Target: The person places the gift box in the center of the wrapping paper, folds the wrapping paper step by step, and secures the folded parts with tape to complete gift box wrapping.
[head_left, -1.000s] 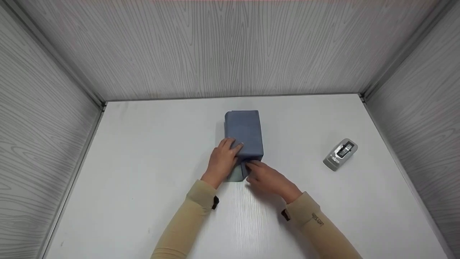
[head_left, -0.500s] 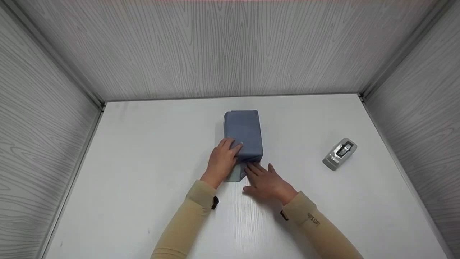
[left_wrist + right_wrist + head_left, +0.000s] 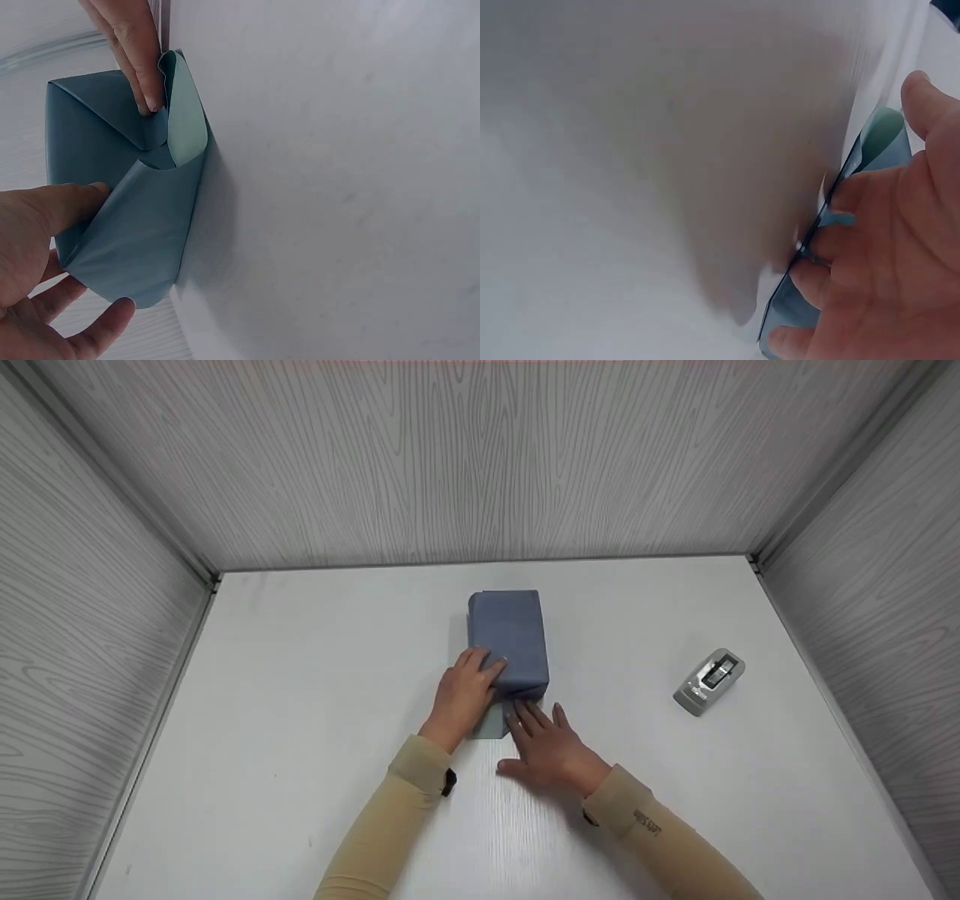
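A box wrapped in blue paper (image 3: 511,634) lies on the white table, its near end partly folded in. My left hand (image 3: 463,697) grips the box at its near left corner. In the left wrist view its thumb lies across the folded end and the other fingers reach along the side. A flap with a pale green inner face (image 3: 186,120) sticks out low from that end. My right hand (image 3: 551,750) has its fingers straight and spread, with the fingertips on this flap by the foot of the box and the thumb held apart.
A small grey device with a black-edged window (image 3: 710,682) lies on the right part of the table (image 3: 300,682). Grey wood-grain panels (image 3: 480,465) stand behind the table and along both sides.
My right hand has gone from curled fingers at the box's near end to straight, spread fingers on the flap, and has shifted slightly toward me. The left hand and box stay nearly still.
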The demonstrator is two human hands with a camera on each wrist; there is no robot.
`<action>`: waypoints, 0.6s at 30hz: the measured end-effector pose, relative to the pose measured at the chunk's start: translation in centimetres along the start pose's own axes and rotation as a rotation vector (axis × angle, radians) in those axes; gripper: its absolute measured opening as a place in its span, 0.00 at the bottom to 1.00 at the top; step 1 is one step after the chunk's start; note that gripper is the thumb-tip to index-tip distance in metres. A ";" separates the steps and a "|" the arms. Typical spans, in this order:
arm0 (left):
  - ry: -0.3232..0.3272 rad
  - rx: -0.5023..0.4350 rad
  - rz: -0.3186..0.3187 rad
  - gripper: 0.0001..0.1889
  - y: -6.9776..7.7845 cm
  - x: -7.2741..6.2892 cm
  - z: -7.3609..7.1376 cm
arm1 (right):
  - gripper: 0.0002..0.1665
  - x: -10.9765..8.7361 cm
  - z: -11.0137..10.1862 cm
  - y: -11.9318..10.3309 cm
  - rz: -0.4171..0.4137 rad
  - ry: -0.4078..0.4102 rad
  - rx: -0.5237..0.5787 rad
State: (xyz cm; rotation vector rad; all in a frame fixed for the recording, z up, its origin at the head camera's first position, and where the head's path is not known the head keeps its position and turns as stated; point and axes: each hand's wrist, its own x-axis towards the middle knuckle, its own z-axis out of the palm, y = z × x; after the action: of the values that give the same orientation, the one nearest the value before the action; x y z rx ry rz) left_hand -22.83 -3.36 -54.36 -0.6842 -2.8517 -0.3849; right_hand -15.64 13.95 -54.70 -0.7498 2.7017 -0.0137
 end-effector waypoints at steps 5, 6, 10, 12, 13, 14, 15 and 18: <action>0.002 0.002 0.004 0.24 0.0 0.0 -0.1 | 0.52 -0.4 0.1 -0.6 -0.057 -0.020 0.038; 0.002 -0.001 0.004 0.24 0.0 0.0 -0.1 | 0.51 -0.5 0.1 -0.8 -0.071 -0.028 0.044; 0.005 0.000 0.006 0.24 0.0 0.0 -0.1 | 0.49 -0.9 0.1 -1.3 -0.131 -0.061 0.079; 0.010 0.011 0.012 0.24 0.0 0.0 -0.1 | 0.48 -1.2 0.0 -1.5 -0.173 -0.082 0.110; 0.013 0.018 0.015 0.24 0.0 0.0 -0.1 | 0.47 -1.3 -0.1 -1.6 -0.196 -0.095 0.134; 0.018 0.023 0.018 0.24 0.0 -0.1 -0.1 | 0.47 -1.5 -0.2 -1.6 -0.218 -0.114 0.166; 0.023 0.027 0.022 0.24 0.0 -0.1 -0.1 | 0.46 -1.6 -0.3 -1.6 -0.245 -0.131 0.201; 0.038 0.023 0.030 0.23 -0.1 -0.1 0.0 | 0.43 -1.7 -0.8 -1.1 -0.313 -0.154 0.361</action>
State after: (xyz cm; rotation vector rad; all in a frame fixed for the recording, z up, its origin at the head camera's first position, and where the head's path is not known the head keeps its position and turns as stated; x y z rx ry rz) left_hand -22.75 -3.48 -54.41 -0.7075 -2.8025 -0.3556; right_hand -13.97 13.83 -53.27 -0.9983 2.3188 -0.4831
